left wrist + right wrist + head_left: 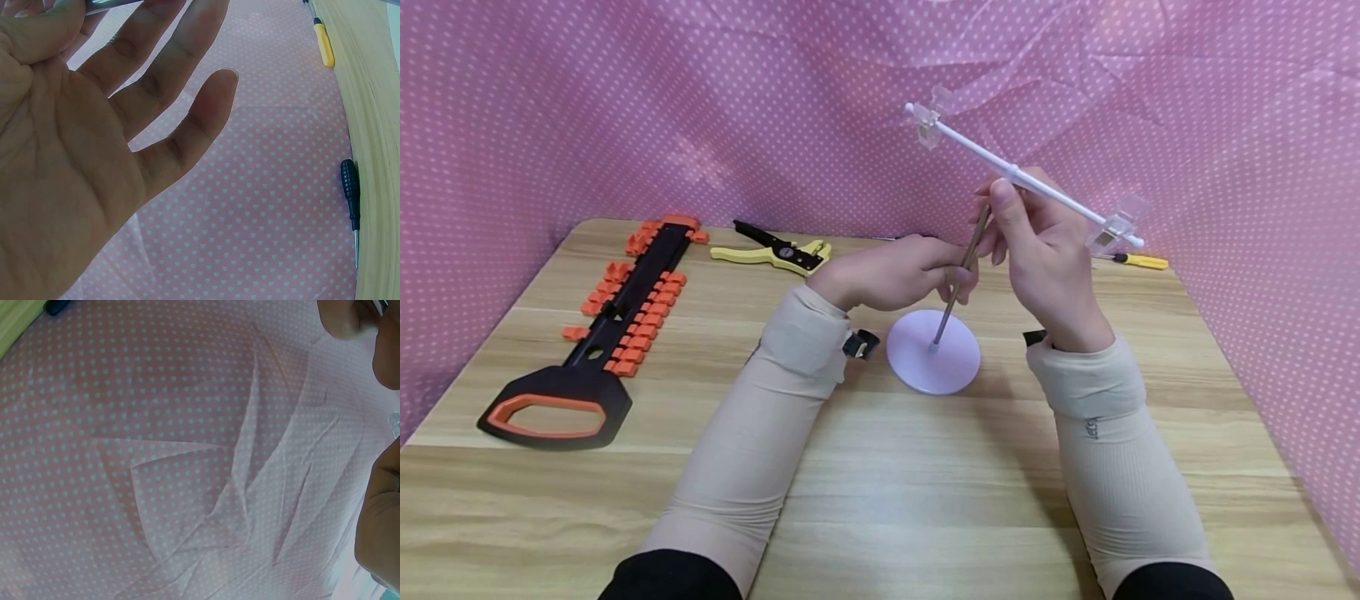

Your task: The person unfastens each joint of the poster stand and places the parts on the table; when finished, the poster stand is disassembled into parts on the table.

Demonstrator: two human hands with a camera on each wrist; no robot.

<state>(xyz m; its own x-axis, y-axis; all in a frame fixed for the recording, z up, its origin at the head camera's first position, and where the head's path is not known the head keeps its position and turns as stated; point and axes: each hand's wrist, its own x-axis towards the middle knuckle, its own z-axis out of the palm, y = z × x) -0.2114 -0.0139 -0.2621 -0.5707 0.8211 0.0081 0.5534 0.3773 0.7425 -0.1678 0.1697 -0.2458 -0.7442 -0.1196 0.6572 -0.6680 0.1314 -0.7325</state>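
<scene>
A stand has a round white base, a thin metal rod and a white crossbar slanting across its top. Clear plastic clips sit at both ends of the crossbar. With thumb and fingers, my left hand pinches the rod above the base; its little finger stretches out free in the left wrist view. My right hand pinches the rod's top end just under the crossbar, and its thumb hides the joint there. Only some fingers show at the right wrist view's edge.
A black rack with orange clips lies at the table's left. Yellow-handled wire strippers are at the back. A yellow screwdriver lies at the back right, and a black screwdriver near the back edge. A pink dotted cloth surrounds the table.
</scene>
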